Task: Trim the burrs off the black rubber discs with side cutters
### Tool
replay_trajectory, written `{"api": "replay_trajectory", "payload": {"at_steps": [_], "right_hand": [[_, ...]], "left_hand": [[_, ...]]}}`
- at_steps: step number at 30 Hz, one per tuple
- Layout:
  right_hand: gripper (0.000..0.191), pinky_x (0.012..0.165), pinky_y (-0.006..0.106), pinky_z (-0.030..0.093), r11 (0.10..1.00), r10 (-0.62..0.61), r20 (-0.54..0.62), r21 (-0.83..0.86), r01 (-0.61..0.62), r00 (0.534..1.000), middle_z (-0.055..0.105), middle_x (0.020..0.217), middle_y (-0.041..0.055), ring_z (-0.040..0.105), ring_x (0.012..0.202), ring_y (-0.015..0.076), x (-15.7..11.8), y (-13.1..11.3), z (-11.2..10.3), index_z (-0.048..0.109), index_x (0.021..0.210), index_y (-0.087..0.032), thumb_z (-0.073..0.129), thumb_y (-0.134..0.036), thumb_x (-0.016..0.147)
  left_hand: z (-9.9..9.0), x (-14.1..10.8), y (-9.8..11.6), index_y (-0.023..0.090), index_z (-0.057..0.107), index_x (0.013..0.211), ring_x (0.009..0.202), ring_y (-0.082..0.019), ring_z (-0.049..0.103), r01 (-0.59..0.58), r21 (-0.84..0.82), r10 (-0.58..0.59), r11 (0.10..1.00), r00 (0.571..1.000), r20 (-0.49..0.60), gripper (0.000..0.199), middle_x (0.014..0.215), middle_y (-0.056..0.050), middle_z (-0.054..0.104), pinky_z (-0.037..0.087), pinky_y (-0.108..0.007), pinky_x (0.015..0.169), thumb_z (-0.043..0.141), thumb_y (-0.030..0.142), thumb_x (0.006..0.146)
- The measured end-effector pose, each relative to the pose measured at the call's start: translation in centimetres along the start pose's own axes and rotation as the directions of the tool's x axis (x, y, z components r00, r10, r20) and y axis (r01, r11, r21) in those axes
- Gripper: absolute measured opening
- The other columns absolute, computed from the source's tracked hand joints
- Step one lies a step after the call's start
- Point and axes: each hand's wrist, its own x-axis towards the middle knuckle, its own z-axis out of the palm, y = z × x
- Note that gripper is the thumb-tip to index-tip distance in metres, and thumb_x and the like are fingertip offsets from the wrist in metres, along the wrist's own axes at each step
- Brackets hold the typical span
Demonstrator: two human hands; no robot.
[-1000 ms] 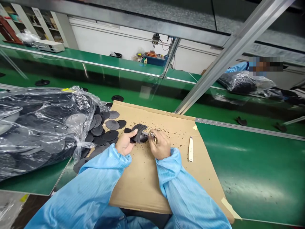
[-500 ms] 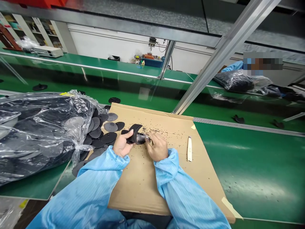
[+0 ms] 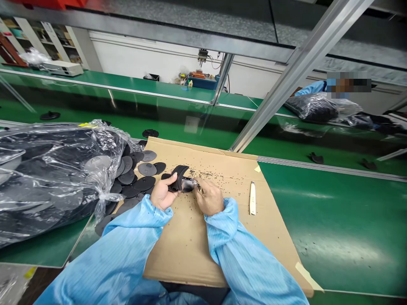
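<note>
My left hand [image 3: 163,195] is closed around a curved black plastic part [image 3: 179,177], thumb on top, with a glossy inner face turned to the right. My right hand [image 3: 210,197] is closed on a small shiny metal tool [image 3: 197,184], mostly hidden by the fingers, whose tip meets the part's right end. Beneath both hands lies a brown cardboard sheet [image 3: 187,254], sprinkled with tiny black bits [image 3: 210,174]. Left of my left hand is a pile of flat black oval discs [image 3: 144,183].
A big clear plastic bag [image 3: 73,169] full of black discs fills the left side. A cream-coloured knife-like strip [image 3: 252,198] lies on the cardboard's right. A slanted metal post [image 3: 273,106] rises behind the cardboard. Black parts [image 3: 316,158] sit on the green belt; a person is at far right.
Both hands stay almost in place with the part and tool. Black parts on the belt behind have shifted slightly left.
</note>
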Motion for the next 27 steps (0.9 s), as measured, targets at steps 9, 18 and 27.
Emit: {"api": "replay_trajectory", "payload": {"at_steps": [9,18,27], "right_hand": [[0.02,0.077,0.034,0.053,0.917,0.123,0.019,0.38,-0.121,0.992,0.07,0.091,0.0036,0.065,0.084,0.0213,0.0,-0.2,0.5,0.067,0.1,-0.023,0.053,-0.026,0.085],[0.027,0.071,0.032,0.052,0.725,0.379,-0.088,0.647,-0.237,0.921,0.065,0.079,0.0036,0.061,0.072,0.0183,0.1,-0.1,0.3,0.061,0.1,-0.018,0.059,-0.039,0.083],[0.021,0.069,0.028,0.047,0.726,0.174,0.102,0.658,-0.198,0.979,0.064,0.081,0.0026,0.058,0.072,0.0154,0.2,-0.1,-0.9,0.064,0.093,-0.017,0.062,-0.036,0.083]], "left_hand": [[-0.6,0.5,-0.4,0.018,0.062,0.096,0.071,-0.012,0.06,-0.217,0.062,0.212,0.974,0.975,0.072,0.027,0.081,0.0,0.064,0.052,-0.025,0.064,0.068,0.008,0.071],[-0.5,0.2,-0.5,0.017,0.061,0.092,0.077,-0.015,0.061,-0.316,0.222,0.287,0.922,0.945,0.155,0.034,0.085,-0.001,0.064,0.051,-0.028,0.072,0.078,0.02,0.063],[-1.1,-0.1,-1.4,0.015,0.062,0.091,0.078,-0.013,0.057,-0.53,0.633,0.296,0.564,0.846,0.444,0.031,0.083,-0.002,0.062,0.047,-0.024,0.072,0.076,0.025,0.066]]}}
